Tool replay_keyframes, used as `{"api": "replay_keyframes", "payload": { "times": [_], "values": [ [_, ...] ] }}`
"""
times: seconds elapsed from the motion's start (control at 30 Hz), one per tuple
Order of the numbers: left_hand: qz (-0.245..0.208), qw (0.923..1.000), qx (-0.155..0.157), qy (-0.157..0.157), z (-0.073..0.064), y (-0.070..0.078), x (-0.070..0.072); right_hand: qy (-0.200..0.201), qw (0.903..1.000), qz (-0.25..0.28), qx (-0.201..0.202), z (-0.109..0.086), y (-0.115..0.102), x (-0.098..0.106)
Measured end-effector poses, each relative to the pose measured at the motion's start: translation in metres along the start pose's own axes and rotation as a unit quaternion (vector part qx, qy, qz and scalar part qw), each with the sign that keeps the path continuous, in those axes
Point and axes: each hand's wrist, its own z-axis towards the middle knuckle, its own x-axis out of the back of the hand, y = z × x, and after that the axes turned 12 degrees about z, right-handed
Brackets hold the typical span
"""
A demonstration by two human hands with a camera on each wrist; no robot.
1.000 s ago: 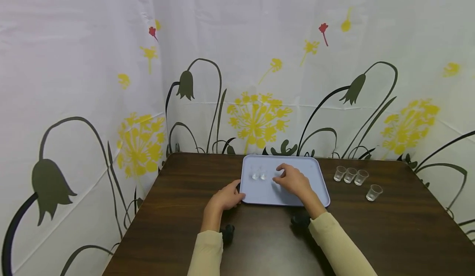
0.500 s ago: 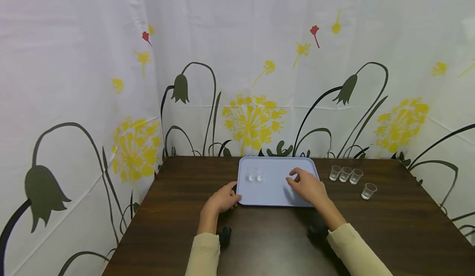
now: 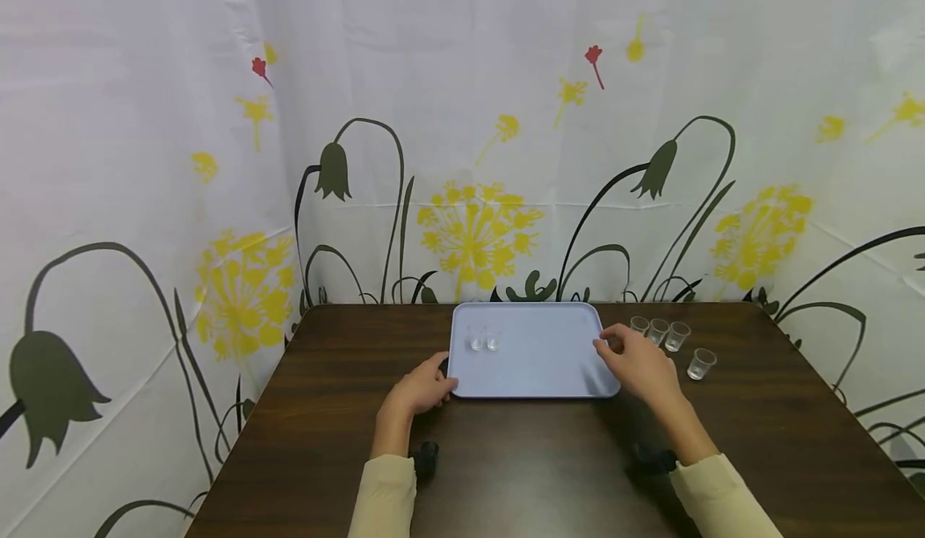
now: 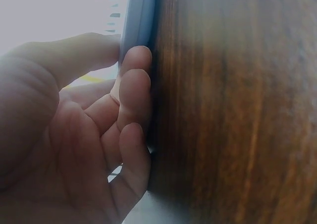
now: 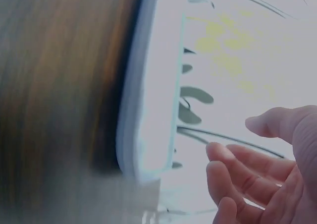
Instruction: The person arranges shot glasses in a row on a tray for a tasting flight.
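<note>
A pale blue tray lies on the dark wooden table. My left hand grips its left edge; in the left wrist view the thumb rests on the rim and the fingers curl at the side. Two small clear shot glasses stand side by side on the tray's left part. Over the tray's right edge hovers my right hand, fingers loosely bent and holding nothing; the right wrist view shows a gap between thumb and fingertips. Beyond it, a row of three shot glasses is partly covered by that hand.
One more shot glass stands apart, nearer the front, right of the right hand. The wooden table ends at the back against a white curtain printed with flowers.
My right hand has moved right, from above the middle of the tray to its right edge. The left hand stays on the tray's edge. The head view has turned slightly right.
</note>
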Motion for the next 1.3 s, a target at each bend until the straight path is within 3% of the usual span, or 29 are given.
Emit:
{"api": "replay_keyframes", "payload": {
  "times": [0.13,0.23,0.43,0.77,0.9,1.03,1.2,1.3],
  "values": [
    [0.006,1.0000,-0.001,0.005,-0.001,-0.001,0.002,0.007,0.9997,0.014,0.018,-0.003,0.007,0.017],
    [0.005,0.9999,0.010,0.007,-0.010,0.011,0.006,0.007,0.9996,0.021,0.017,-0.005,0.013,0.031],
    [0.014,0.9994,0.028,0.013,-0.018,0.020,0.004,-0.005,0.9993,0.020,-0.030,-0.010,0.025,0.058],
    [0.015,0.9995,0.024,0.012,-0.018,0.020,0.007,0.003,0.9958,-0.002,-0.091,-0.019,0.046,0.106],
    [0.016,0.9998,0.014,0.007,-0.010,0.012,0.003,-0.010,0.9922,-0.018,-0.123,-0.022,0.063,0.124],
    [0.012,0.9997,0.022,-0.002,0.003,0.000,-0.003,-0.038,0.9892,-0.028,-0.139,-0.024,0.076,0.137],
    [0.018,0.9992,0.036,-0.006,0.035,-0.033,-0.021,-0.063,0.9831,-0.030,-0.169,-0.022,0.086,0.144],
    [0.020,0.9990,0.040,-0.005,0.044,-0.042,-0.024,-0.061,0.9753,-0.034,-0.209,-0.022,0.092,0.145]
  ]
}}
